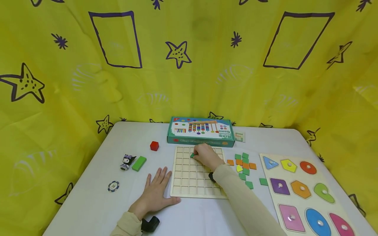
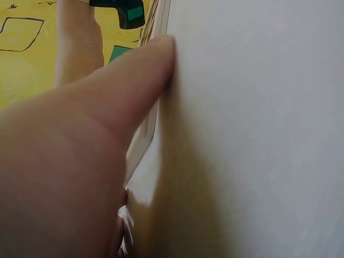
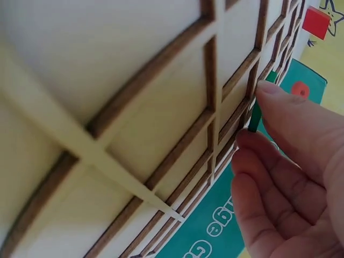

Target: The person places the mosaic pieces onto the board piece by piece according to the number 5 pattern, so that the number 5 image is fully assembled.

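My right hand (image 1: 207, 156) reaches over the far part of a pale wooden grid board (image 1: 184, 177). Between thumb and fingers it pinches a small green square tile (image 3: 257, 110), tilted on edge close over the grid cells in the right wrist view. Flat on the white table, my left hand (image 1: 156, 193) rests with spread fingers beside the board's near left corner. Its thumb (image 2: 145, 64) lies along the board's edge in the left wrist view. Right of the board lies a loose group of green tiles (image 1: 249, 185), orange tiles (image 1: 252, 166) and a yellow piece (image 1: 239, 168).
A green Ring Challenge Game box (image 1: 200, 141) stands behind the board. On the left are a red cube (image 1: 154, 146), a green block (image 1: 139, 163), a small figurine (image 1: 127, 162) and a poker chip (image 1: 113, 186). A shape puzzle board (image 1: 283, 200) occupies the right side.
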A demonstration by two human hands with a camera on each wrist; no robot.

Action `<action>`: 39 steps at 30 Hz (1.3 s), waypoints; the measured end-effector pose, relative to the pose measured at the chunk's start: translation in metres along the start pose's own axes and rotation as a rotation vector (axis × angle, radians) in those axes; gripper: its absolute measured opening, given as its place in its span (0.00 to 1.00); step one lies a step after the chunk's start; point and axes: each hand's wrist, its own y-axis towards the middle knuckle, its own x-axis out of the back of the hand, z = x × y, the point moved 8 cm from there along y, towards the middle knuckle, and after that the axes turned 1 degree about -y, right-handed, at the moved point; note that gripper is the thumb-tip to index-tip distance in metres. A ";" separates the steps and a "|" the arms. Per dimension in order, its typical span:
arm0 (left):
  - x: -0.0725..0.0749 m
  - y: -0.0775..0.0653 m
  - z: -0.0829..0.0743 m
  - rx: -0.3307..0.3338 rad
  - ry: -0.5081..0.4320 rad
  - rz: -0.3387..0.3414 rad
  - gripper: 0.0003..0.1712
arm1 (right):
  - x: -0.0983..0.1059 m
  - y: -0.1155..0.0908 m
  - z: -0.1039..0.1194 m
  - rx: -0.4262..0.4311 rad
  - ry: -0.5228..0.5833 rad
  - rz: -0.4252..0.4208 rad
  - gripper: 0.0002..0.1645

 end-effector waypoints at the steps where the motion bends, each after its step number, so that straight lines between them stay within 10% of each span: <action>1: 0.000 0.000 0.000 -0.001 0.000 -0.001 0.63 | 0.000 0.000 0.001 0.010 -0.011 -0.006 0.03; 13: -0.002 0.001 -0.001 0.004 -0.006 -0.001 0.63 | 0.007 -0.015 -0.002 0.104 -0.018 -0.038 0.06; 22: -0.003 0.002 0.000 0.012 0.006 -0.007 0.64 | 0.060 -0.069 -0.089 -0.044 -0.022 -0.214 0.07; 30: -0.003 0.001 0.002 0.010 0.022 -0.013 0.62 | 0.068 -0.111 -0.177 -0.384 0.065 -0.064 0.12; 39: -0.003 0.001 0.001 0.004 0.024 -0.015 0.62 | 0.061 -0.112 -0.187 -0.381 0.086 0.031 0.14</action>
